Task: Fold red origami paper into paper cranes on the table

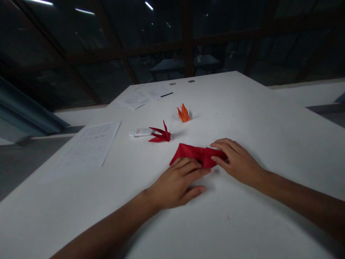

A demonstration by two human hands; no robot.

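Note:
A folded piece of red origami paper (192,153) lies on the white table in front of me. My left hand (179,181) rests across its lower left part, fingers stretched flat and thumb apart on the tabletop. At the paper's right end, my right hand (234,158) pinches it between thumb and fingers, hiding the tip. Just beyond, to the left, sits a finished-looking red folded figure (161,136) with pointed ends. Farther back stands a small orange folded figure (183,114).
A white tube or packet (141,132) lies beside the red figure. One printed sheet (88,144) is at the left table edge, and several papers (137,98) with a dark pen-like strip (166,94) lie at the back. Two round grey discs (191,81) are near the far edge.

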